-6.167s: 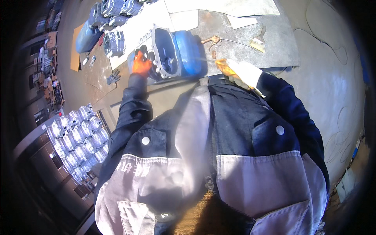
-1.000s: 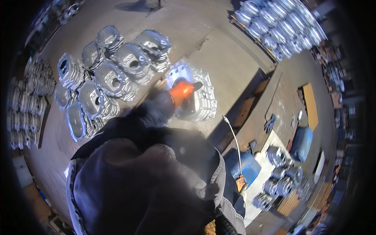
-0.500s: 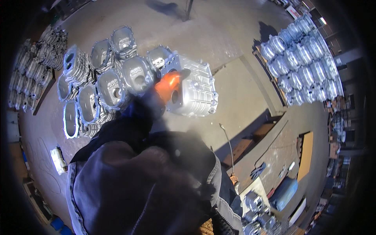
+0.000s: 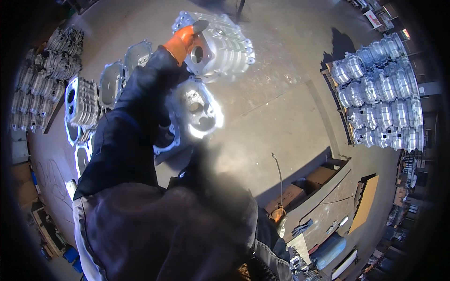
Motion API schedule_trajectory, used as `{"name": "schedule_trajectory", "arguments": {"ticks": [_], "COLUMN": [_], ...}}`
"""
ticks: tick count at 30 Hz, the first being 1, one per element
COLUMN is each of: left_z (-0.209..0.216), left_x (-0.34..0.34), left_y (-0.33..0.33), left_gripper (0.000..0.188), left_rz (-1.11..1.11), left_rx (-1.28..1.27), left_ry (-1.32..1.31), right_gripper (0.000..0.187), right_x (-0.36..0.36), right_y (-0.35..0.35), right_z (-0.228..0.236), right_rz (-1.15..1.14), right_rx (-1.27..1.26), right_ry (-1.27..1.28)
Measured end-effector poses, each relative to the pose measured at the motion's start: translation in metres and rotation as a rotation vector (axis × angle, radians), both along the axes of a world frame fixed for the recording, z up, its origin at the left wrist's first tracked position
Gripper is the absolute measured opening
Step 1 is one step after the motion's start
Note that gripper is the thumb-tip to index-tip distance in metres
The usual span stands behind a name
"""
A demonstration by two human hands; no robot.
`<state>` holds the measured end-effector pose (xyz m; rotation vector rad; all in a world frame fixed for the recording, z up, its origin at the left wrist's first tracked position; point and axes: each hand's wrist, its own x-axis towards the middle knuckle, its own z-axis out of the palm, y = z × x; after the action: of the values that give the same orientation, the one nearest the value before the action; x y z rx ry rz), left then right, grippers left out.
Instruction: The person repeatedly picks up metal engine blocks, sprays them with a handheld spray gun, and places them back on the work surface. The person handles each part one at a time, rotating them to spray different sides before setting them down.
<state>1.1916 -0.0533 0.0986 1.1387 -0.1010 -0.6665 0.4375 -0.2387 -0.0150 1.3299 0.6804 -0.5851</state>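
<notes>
My left hand (image 4: 183, 41), in an orange glove with a dark thumb tip, grips the near left edge of a silver ribbed metal housing (image 4: 222, 47). The housing has round holes in its end face; whether it rests on anything is hard to see. Just nearer is another open housing (image 4: 196, 105), brightly lit inside. More housings (image 4: 84, 100) stand to the left, partly hidden behind my left sleeve. At lower right, my right hand (image 4: 278, 214), also orange-gloved and small in view, is closed round the base of a long thin metal rod (image 4: 277, 175) that points upward.
Stacked silver castings (image 4: 379, 93) stand on a pallet at right, and more castings (image 4: 51, 89) are piled at far left. Near lower right, a bench (image 4: 328, 201) bears a dark glove (image 4: 302, 228) and a blue cylinder (image 4: 329, 249). Cardboard (image 4: 363, 203) leans beside it.
My left hand and its housing have moved farther away, past the nearer open housing. The view has shifted, so the surrounding castings appear lower. The rod stays near my right side.
</notes>
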Motion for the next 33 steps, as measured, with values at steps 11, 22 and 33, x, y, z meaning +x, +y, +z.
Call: {"name": "schedule_trajectory", "arguments": {"ticks": [11, 22, 33], "left_z": [-0.15, -0.37, -0.425], "left_x": [0.182, 0.22, 0.211], "left_y": [0.027, 0.025, 0.034], "left_gripper": [0.026, 0.019, 0.033], "left_rz": [-0.232, -0.986, -1.066], "left_rx": [0.324, 1.861, 2.05], "left_ry": [-0.138, -1.174, -1.11], "right_gripper": [0.055, 0.058, 0.061], "right_x": [0.28, 0.257, 0.235], "right_y": [-0.034, -0.011, 0.055], "right_z": [-0.044, 0.035, 0.056], "right_rz": [-2.162, -2.999, -3.175], "right_rx": [2.195, 1.937, 1.924], "right_ry": [-0.747, -1.103, -1.433]}}
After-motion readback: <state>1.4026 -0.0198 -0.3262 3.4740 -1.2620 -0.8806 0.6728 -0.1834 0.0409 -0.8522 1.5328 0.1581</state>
